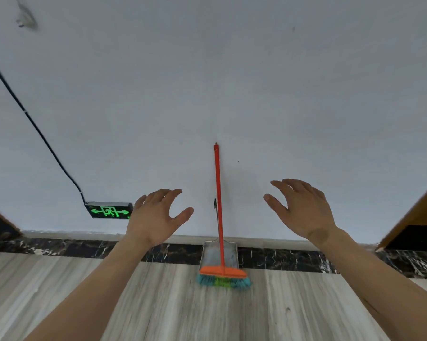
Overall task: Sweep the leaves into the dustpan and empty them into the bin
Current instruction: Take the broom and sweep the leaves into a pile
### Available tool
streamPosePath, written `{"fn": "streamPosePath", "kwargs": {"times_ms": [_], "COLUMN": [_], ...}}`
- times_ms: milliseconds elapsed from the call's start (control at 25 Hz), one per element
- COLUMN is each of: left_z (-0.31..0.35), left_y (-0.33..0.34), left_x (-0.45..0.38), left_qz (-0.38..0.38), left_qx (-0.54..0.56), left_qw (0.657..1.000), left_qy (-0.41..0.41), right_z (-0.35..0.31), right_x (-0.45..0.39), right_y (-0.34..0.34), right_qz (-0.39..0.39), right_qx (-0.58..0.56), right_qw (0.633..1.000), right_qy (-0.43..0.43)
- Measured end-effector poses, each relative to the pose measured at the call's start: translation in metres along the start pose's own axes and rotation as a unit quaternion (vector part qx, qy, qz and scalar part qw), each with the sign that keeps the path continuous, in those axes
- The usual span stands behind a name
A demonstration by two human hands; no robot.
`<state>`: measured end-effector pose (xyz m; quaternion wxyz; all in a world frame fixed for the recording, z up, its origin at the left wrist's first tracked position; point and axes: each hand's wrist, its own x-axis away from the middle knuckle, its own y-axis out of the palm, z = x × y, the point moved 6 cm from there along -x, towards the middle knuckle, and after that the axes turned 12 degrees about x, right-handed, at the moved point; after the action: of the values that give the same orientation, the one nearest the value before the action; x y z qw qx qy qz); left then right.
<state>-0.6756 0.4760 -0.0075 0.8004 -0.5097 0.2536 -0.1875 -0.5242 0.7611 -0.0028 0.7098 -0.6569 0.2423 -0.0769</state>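
A broom [219, 207] with an orange handle, an orange head and blue-green bristles leans upright against the white wall. Behind it stands a metal dustpan [210, 254] with a thin handle, also against the wall. My left hand [156, 215] is raised to the left of the broom handle, fingers spread and relaxed, holding nothing. On the other side of the handle, my right hand [301, 207] is equally spread and empty. Neither hand touches the broom. No leaves and no bin are in view.
A lit green exit sign [109, 210] is mounted low on the wall at the left, with a black cable [35, 126] running up from it. A dark marble skirting [84, 249] runs along the wall's foot. Wooden door frames [409, 217] flank both sides. The floor [207, 311] is grey wood-pattern.
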Motion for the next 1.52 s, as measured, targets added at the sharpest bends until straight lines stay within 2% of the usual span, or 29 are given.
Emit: {"fn": "streamPosePath", "kwargs": {"times_ms": [360, 480, 760, 960, 1120, 1320, 1440, 1520], "left_z": [-0.054, -0.071, -0.086, -0.095, -0.092, -0.077, -0.073, -0.068], "left_y": [0.070, 0.095, 0.159, 0.210, 0.244, 0.265, 0.270, 0.272], "left_x": [-0.195, -0.274, -0.389, -0.425, -0.450, -0.458, -0.441, -0.427], "left_qz": [-0.040, -0.071, -0.168, -0.217, -0.248, -0.254, -0.282, -0.333], "left_qx": [0.002, 0.020, 0.078, 0.137, 0.198, 0.344, 0.318, 0.286], "left_qw": [0.999, 0.997, 0.982, 0.966, 0.944, 0.889, 0.895, 0.892], "left_qy": [0.017, 0.029, 0.026, -0.041, -0.091, -0.164, -0.139, -0.106], "right_z": [-0.024, -0.032, -0.058, -0.066, -0.084, -0.111, -0.120, -0.124], "right_x": [-0.170, -0.237, -0.322, -0.370, -0.397, -0.408, -0.397, -0.378], "right_y": [0.085, 0.118, 0.175, 0.225, 0.269, 0.304, 0.322, 0.332], "right_qz": [-0.048, -0.075, -0.154, -0.232, -0.305, -0.309, -0.352, -0.414], "right_qx": [-0.012, -0.026, -0.047, -0.072, -0.138, -0.291, -0.237, -0.206], "right_qw": [0.999, 0.997, 0.985, 0.968, 0.941, 0.902, 0.905, 0.887], "right_qy": [-0.002, 0.022, 0.054, 0.057, 0.054, 0.076, 0.035, 0.002]}}
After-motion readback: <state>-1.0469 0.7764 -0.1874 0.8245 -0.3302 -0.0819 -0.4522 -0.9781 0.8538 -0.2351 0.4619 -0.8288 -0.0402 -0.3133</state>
